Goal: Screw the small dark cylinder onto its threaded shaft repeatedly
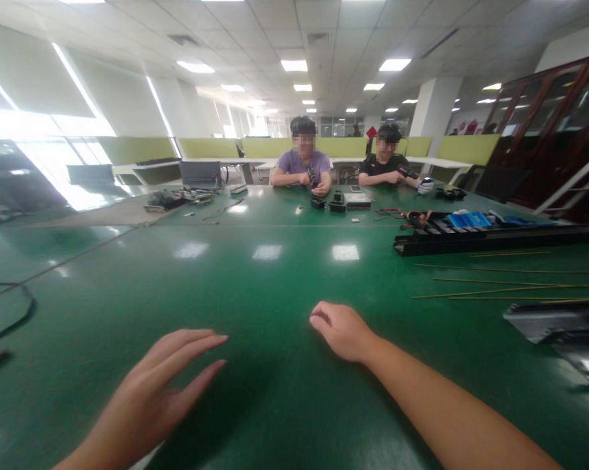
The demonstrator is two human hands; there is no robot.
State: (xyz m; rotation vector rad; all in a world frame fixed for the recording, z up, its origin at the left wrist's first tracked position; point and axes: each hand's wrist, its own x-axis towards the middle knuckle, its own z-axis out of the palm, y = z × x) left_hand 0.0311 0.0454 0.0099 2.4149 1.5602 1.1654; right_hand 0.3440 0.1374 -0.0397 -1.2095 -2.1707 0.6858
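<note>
Fingers apart and thumb spread away from them, my left hand (160, 382) hovers over the green tabletop (255, 287) at lower left, holding nothing. A sliver of something pale shows beneath its wrist, too little to name. To the right, my right hand (343, 329) is low over or resting on the table; I cannot tell which. Its fingers are curled in, with the thumb tip close to the index finger and nothing visible between them. Bare tabletop lies between the two hands.
Thin yellowish rods (495, 284) lie at right, near a long black channel (471, 243) and shiny metal parts (559, 320). A dark strap (27, 316) lies far left. Across the table, two people (302, 166) handle dark objects beside small black boxes (337, 205).
</note>
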